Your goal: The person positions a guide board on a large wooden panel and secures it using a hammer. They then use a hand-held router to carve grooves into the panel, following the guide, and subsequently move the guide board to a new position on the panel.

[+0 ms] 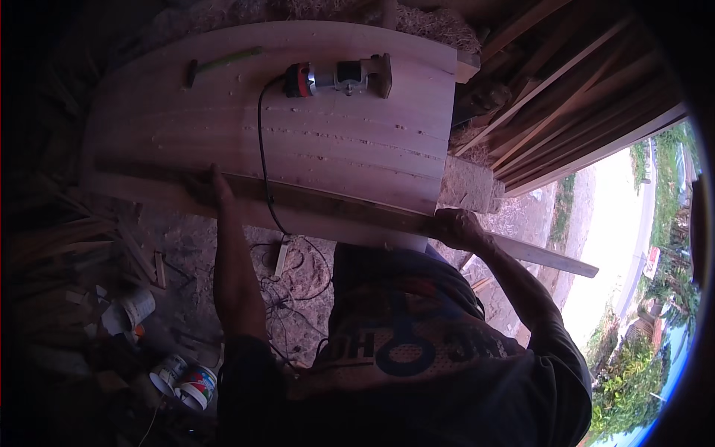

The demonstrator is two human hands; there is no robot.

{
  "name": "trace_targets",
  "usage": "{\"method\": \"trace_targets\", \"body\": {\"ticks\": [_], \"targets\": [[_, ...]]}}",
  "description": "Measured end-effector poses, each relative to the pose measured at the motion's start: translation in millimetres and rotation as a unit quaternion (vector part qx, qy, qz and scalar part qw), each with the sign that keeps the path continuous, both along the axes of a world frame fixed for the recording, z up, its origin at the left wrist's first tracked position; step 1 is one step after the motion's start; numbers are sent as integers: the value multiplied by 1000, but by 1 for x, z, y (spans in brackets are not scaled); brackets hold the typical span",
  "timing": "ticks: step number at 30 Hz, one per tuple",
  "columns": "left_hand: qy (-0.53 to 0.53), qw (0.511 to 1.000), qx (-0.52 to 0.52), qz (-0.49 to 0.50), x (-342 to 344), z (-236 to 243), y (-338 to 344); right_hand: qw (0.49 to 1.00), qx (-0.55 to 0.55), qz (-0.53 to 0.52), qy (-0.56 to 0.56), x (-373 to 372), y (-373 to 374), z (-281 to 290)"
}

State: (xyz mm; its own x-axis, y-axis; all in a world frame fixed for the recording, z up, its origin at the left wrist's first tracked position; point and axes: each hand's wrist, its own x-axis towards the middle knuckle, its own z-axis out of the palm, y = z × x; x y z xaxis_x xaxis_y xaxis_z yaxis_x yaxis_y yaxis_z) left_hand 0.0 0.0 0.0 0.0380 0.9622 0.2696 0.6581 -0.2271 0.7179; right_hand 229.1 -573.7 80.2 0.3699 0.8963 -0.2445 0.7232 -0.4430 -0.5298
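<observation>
A long narrow wooden strip (335, 203) lies along the near edge of a wide pale wooden panel (313, 141), its far end sticking out to the right. My left hand (212, 190) presses flat on the strip near its left part. My right hand (456, 227) grips the strip at the panel's right corner. On the far side of the panel lie a small electric router (339, 77) with a black cord (262, 149) and a hammer with a green handle (220, 63).
Stacked wooden slats (566, 97) lean at the right. Sawdust, cords and a power strip (281, 258) lie on the ground below the panel. Paint cans (182, 380) and a white bucket (130, 309) sit at lower left. An open doorway shows greenery at far right.
</observation>
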Motion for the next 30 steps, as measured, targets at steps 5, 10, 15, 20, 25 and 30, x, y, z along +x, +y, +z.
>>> {"method": "trace_targets", "body": {"ticks": [5, 10, 15, 20, 25, 30], "targets": [[-62, 997, -55, 1, -2, 9, 0, 998, 36, -39, -24, -29, -2, -1], [20, 997, -70, -7, -4, 10, -4, 997, 66, -50, 11, -34, -17, -18], [-12, 998, -50, -26, -10, -7, 5, 997, 23, -74, 1, -42, -17, -24], [57, 998, -32, -19, -7, -2, 3, 989, -65, -131, 16, -44, -8, -7], [180, 982, -48, 0, 1, 23, -14, 991, -73, -109, -19, -43, -8, -7], [105, 994, -16, -17, -16, -3, 7, 988, -24, -149, 17, -41, -10, -11]]}}
